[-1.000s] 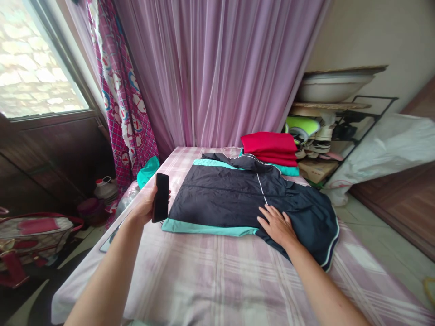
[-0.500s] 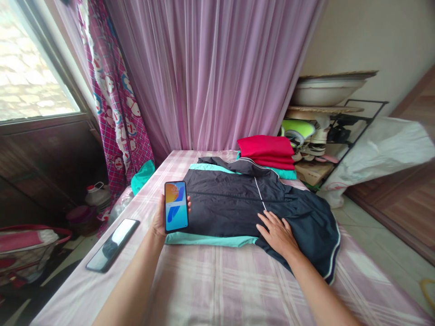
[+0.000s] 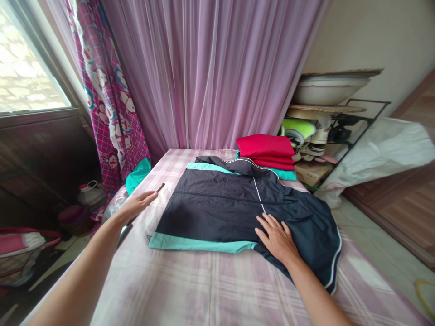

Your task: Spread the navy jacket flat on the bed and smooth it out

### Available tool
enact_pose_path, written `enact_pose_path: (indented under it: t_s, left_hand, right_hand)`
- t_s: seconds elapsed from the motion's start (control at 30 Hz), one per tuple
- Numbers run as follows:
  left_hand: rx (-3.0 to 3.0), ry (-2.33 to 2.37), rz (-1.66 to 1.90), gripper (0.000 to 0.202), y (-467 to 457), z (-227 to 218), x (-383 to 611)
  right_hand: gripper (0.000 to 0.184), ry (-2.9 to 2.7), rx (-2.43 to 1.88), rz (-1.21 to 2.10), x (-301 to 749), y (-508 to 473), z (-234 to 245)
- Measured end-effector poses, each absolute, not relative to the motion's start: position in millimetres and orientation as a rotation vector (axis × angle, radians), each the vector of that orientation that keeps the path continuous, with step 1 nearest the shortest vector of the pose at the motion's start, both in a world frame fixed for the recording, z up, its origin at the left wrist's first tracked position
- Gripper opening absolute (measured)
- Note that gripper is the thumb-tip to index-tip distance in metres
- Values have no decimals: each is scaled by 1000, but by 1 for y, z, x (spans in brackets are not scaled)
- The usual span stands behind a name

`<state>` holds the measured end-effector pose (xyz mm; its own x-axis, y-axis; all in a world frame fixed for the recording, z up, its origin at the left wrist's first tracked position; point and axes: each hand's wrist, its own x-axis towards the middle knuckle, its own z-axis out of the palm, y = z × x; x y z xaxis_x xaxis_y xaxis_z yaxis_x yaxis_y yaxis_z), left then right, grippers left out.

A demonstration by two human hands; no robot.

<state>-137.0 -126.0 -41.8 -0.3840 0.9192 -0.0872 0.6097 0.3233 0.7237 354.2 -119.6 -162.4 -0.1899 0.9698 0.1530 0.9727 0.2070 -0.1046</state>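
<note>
My left hand (image 3: 137, 206) is at the left side of the bed-like surface, its fingers closed over a phone turned nearly edge-on. Only a thin dark end of the phone (image 3: 161, 187) shows beyond the fingertips. A second phone (image 3: 124, 233) lies below, mostly hidden by my left forearm. My right hand (image 3: 276, 235) rests flat with fingers spread on a dark jacket (image 3: 217, 203) with mint-green edges and white piping. The jacket is laid out, its sleeve spread toward the right edge.
A folded red garment (image 3: 265, 151) sits on mint-green cloth behind the jacket. A checked cloth (image 3: 190, 290) covers the surface. At right stand a shoe rack (image 3: 369, 118) with a basin (image 3: 331, 89) on top and a white bag (image 3: 384, 145). Curtains hang behind.
My left hand has moved left, away from the jacket, and the phone has turned from screen-facing to nearly edge-on. My right hand stays on the jacket.
</note>
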Motion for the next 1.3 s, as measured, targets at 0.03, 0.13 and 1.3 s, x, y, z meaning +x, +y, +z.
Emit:
enact_pose_path:
  t_s: [0.03,0.13,1.3]
  left_hand:
    - [1458,2266,667,60,-127,-39,-143]
    - [1627,2558,188,65,-136,-42,-151]
    - [1884,2781,185,60,-176,-101,-145]
  right_hand:
    - [49,-2287,-1869,-27,354,-120,-162]
    - [50,-2288,-1873,-29,354,-120,-162]
    - [50,-2302,-1875,-18,354,-119,-161]
